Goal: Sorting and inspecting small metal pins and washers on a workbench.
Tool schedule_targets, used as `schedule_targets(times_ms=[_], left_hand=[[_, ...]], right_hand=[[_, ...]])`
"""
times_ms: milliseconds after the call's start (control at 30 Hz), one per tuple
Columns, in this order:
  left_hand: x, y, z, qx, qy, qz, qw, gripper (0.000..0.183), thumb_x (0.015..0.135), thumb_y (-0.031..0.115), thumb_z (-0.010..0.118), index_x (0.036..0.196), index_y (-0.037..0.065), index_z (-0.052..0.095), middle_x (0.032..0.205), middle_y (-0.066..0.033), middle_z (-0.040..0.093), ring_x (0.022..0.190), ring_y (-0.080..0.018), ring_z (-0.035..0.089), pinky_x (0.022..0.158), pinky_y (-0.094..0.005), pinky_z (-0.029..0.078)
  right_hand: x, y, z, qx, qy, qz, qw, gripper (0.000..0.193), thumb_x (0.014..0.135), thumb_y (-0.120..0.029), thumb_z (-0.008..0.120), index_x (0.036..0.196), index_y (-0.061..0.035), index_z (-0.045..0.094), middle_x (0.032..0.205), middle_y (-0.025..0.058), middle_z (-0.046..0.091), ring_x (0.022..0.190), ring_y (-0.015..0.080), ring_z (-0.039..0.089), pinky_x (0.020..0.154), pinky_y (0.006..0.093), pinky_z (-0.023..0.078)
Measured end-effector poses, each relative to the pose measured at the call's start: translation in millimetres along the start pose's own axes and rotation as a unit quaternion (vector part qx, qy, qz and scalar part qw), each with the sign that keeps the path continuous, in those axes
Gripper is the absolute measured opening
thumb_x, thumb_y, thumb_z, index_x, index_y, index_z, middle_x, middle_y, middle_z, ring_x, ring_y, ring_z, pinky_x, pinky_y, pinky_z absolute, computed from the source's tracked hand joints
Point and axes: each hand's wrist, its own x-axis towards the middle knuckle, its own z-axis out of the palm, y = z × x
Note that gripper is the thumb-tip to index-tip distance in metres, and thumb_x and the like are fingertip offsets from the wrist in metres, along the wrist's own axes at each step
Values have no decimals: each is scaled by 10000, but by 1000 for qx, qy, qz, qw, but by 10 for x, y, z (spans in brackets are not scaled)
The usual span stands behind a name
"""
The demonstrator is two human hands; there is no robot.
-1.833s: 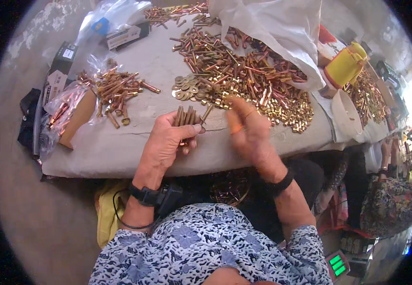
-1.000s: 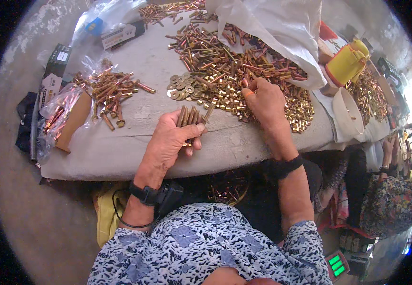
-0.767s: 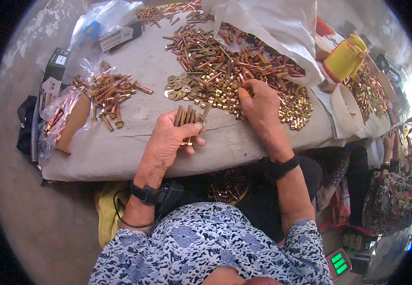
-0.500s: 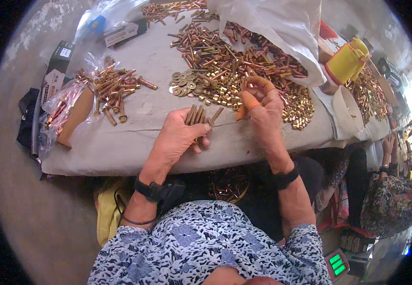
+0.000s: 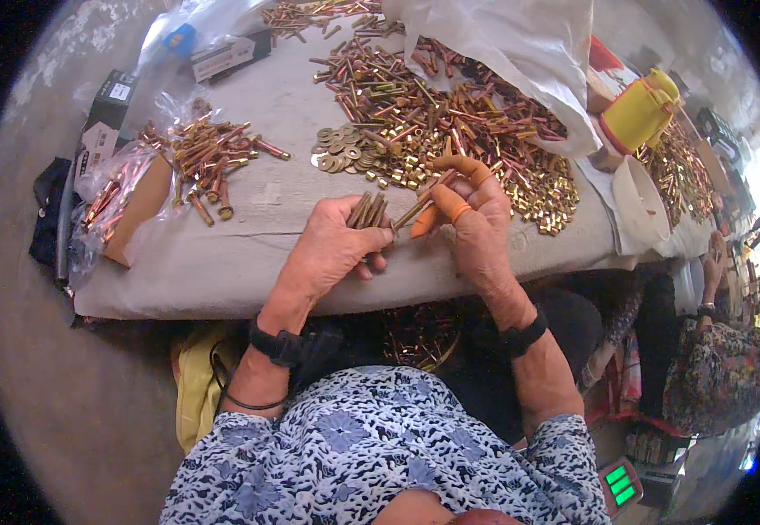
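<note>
Near the table's front edge, my left hand (image 5: 323, 241) is closed around several brass-coloured bolts (image 5: 365, 212). One more bolt (image 5: 409, 213) juts from its fingertips toward the right. My right hand (image 5: 483, 229), with orange finger covers, pinches a thin reddish metal sleeve (image 5: 443, 178) at the tip of that bolt; whether the sleeve is around the tip or only touching it, I cannot tell. Just beyond the hands lie flat washers (image 5: 341, 149), short shiny brass collars (image 5: 548, 199) and a large heap of metal sleeves and bolts (image 5: 507, 114).
Sleeved bolts (image 5: 214, 156) are piled at left, beside a cardboard flap (image 5: 139, 210) and a plastic bag (image 5: 117, 192). A white sheet (image 5: 503, 39) covers part of the heap. Right of it stand a yellow jug (image 5: 638, 114) and a white bowl (image 5: 641, 206). Another person's arm (image 5: 713, 276) shows at far right.
My right hand has come left and toward me, from the heap's edge to the bolt tip, bringing the sleeve. My left hand has barely moved and still grips the bolts.
</note>
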Motion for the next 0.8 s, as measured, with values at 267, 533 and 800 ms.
schedule_targets(times_ms=[267,533,800], left_hand=[[4,5,-6,-12,1,-8,1000,93,766,60,620,813,1,566,671,-30,572,512,-100,573,406,-203,460],[18,-21,-40,-110,29,-6,993,157,803,119,620,843,-24,569,727,-84,607,559,-125,598,430,-207,488],[-20,-18,-73,-89,12,20,996,180,823,153,610,850,-21,574,717,-77,609,529,-106,574,440,-207,476]], right_hand=[[-31,-102,-80,-1,-22,68,997,242,848,-63,501,1063,43,469,801,139,600,545,188,594,499,272,481],[-163,0,-38,-253,-102,1,962,201,820,-181,619,832,18,591,660,59,601,506,107,536,466,255,438],[-167,39,91,-252,-24,-51,966,208,815,-175,621,853,29,610,682,75,629,611,109,555,567,261,460]])
